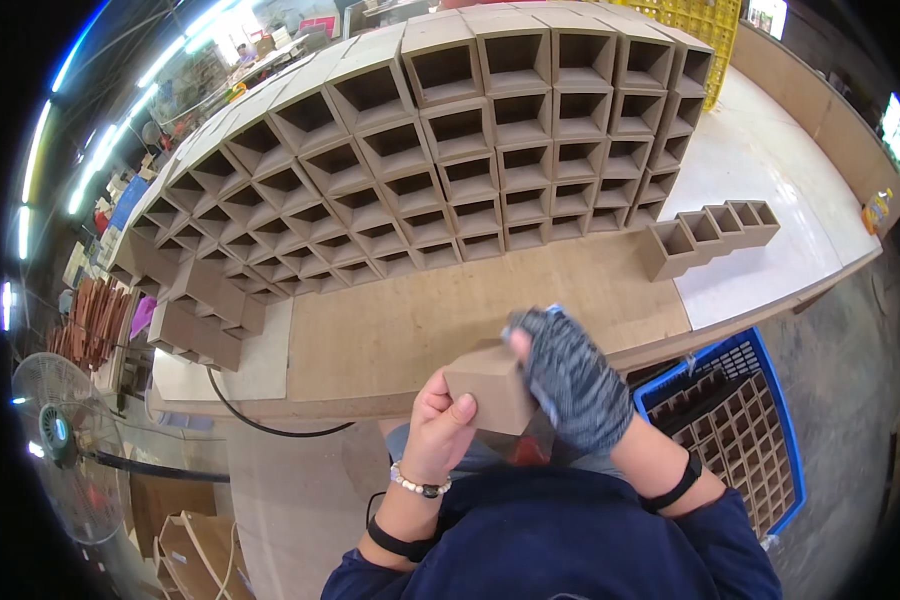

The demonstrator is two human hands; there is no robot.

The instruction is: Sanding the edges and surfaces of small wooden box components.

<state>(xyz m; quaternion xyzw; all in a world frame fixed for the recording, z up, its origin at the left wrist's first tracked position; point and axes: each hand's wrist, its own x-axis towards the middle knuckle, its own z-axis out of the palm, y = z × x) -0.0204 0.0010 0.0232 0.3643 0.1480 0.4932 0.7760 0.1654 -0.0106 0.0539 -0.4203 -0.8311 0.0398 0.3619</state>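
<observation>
A square brown box [492,388], wood or board by its look, is held over the table's front edge. My bare left hand [444,415] grips it from the left, thumb on the near face and fingers behind. My right hand [572,378], in a grey knitted glove, is closed against the box's right side. Its thumb shows near the box's upper edge. Whatever lies within its curled fingers is hidden from this side; a small pale blue bit shows at the knuckles.
Stacked open-fronted boxes [467,165] form a wide wall across the table [400,325]. A short row of boxes [705,236] stands at right, a smaller pile [205,310] at left. A blue crate [796,455] full of boxes sits below right. A fan [62,430] stands at left.
</observation>
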